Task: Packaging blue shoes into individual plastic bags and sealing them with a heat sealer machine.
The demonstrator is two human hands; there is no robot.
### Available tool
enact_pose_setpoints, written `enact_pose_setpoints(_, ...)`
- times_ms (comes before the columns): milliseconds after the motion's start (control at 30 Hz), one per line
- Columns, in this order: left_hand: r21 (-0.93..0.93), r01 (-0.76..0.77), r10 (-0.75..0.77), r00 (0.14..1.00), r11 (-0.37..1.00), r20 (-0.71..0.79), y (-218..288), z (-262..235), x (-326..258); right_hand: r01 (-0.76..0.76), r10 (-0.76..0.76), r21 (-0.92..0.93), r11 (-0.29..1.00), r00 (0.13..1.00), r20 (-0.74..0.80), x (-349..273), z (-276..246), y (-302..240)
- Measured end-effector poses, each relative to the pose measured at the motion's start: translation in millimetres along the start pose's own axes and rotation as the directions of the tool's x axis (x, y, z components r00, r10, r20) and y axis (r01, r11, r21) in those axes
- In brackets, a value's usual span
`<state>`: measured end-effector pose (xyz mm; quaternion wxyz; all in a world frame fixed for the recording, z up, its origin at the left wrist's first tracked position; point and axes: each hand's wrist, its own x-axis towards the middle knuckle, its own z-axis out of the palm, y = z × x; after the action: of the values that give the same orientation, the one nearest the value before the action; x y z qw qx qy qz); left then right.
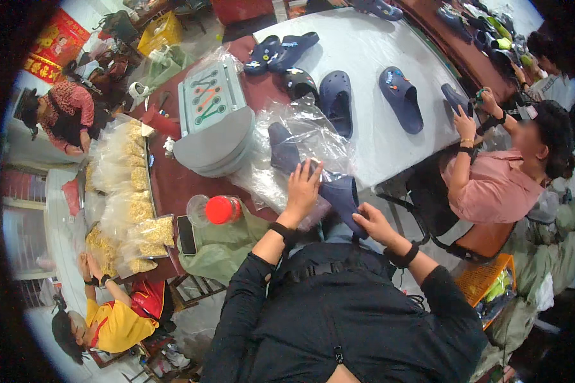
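My right hand (pixel 377 225) grips a navy clog (pixel 340 193) by one end, close in front of my waist. Just left of it, my left hand (pixel 304 190) has its fingers bent and close together at the edge of a clear plastic bag (pixel 322 137); a small pale bit shows at the fingertips, too small to name. A second navy clog (pixel 283 145) lies partly under the bag's film, just beyond my left fingers. On the white tabletop (pixel 370 51) farther off stand a loose navy clog (pixel 336 99) and a navy clog with small charms (pixel 401 99).
Left are a grey case (pixel 214 121), a red-lidded jar (pixel 222 209), a phone (pixel 186 235) and bags of yellow pieces (pixel 134 172). A co-worker in pink (pixel 492 185) at right holds a clog. An orange crate (pixel 489 287) stands at lower right. Two other people are at left.
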<state>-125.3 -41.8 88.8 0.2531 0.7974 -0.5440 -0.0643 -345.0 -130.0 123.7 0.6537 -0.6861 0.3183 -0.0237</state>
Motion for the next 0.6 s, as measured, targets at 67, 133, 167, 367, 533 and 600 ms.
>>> enact_pose_setpoints(67, 0.052, -0.009, 0.01, 1.0, 0.999, -0.006, 4, -1, -1, 0.162, -0.166, -0.041, 0.986, 0.975, -0.148, 20, 17, 3)
enact_pose_setpoints(133, 0.105, -0.075, 0.072, 0.997, 0.992, 0.034, 13, 2, -5, 0.168, -0.181, -0.088, 0.982, 0.97, -0.164, 46, 31, 6)
enact_pose_setpoints(167, 0.088, -0.063, 0.058, 0.997, 0.994, 0.06, 20, 2, -6, 0.202, -0.224, -0.124, 0.971, 0.955, -0.196, 59, 38, 4)
enact_pose_setpoints(367, 0.018, -0.124, 0.125, 0.992, 0.992, -0.034, 25, -1, -1, 0.429, -0.499, -0.293, 0.854, 0.834, -0.236, 134, 41, 28)
enact_pose_setpoints(533, -0.164, -0.108, 0.105, 0.994, 0.981, -0.03, 37, -16, 15, 0.421, -0.457, -0.397, 0.816, 0.89, 0.005, 167, 21, 6)
enact_pose_setpoints(600, -0.333, 0.083, -0.113, 0.991, 0.939, -0.075, 41, -30, 25, 0.219, -0.204, -0.483, 0.848, 0.975, 0.085, 169, 5, -3)
